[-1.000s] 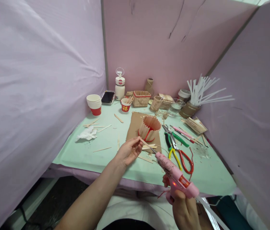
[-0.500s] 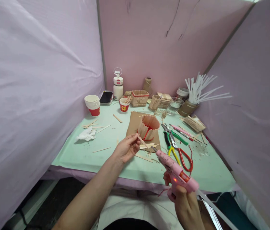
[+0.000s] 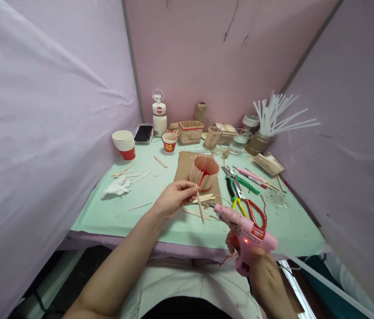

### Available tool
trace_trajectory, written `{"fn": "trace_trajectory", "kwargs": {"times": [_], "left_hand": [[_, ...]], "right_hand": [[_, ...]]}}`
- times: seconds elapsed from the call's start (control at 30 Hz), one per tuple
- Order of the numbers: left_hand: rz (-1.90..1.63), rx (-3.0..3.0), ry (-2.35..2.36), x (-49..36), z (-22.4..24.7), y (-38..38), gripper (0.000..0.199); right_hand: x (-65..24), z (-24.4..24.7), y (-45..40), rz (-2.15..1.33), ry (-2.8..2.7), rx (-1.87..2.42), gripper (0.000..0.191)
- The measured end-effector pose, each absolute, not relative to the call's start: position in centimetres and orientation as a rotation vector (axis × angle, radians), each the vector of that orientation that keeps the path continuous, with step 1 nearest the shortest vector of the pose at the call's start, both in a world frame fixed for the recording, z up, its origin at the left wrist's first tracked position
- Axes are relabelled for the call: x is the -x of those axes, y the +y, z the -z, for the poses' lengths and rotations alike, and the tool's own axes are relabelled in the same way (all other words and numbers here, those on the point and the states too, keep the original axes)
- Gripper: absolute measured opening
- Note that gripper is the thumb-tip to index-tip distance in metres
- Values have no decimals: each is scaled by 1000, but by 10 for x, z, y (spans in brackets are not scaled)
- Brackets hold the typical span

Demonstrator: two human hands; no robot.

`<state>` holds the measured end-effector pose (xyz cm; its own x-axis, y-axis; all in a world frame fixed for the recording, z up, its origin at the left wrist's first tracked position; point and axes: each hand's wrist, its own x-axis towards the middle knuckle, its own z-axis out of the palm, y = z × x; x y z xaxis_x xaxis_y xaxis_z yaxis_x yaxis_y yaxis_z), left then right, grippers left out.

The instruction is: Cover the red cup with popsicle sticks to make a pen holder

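Since the thin, pale wooden stick [image 3: 200,208] pinched in the left hand [image 3: 174,198] has swung to a steep tilt beside the metal nozzle [image 3: 210,204], gluing appears paused. The right hand [image 3: 262,266] grips the pink plastic glue gun [image 3: 240,224]; a round wooden-slat cup [image 3: 196,172] stands beyond on brown cardboard [image 3: 182,166].

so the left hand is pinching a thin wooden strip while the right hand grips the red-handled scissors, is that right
Not quite: the right hand grips a pink glue gun. The head view shows the red-handled scissors lying on the table. The left hand is indeed pinching a thin wooden strip.
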<state>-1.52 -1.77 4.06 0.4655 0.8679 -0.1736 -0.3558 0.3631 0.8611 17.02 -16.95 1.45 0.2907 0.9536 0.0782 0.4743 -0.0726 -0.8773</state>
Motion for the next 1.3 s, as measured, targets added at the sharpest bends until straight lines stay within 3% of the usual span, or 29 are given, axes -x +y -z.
{"fn": "trace_trajectory", "kwargs": {"times": [0.13,0.33,0.57,1.3], "left_hand": [[-919,-1044,792,15,-49,-24,23],[-905,-1092,785,13,-53,-27,18],[-885,-1154,789,13,-51,-28,18],[-883,-1193,788,13,-59,-29,15]], "right_hand": [[-160,-25,-177,-850,-1203,1646,70],[-159,-22,-173,-772,-1152,1635,63],[-168,-17,-173,-685,-1255,1656,69],[-155,-27,-177,-819,-1041,1690,60]]}}
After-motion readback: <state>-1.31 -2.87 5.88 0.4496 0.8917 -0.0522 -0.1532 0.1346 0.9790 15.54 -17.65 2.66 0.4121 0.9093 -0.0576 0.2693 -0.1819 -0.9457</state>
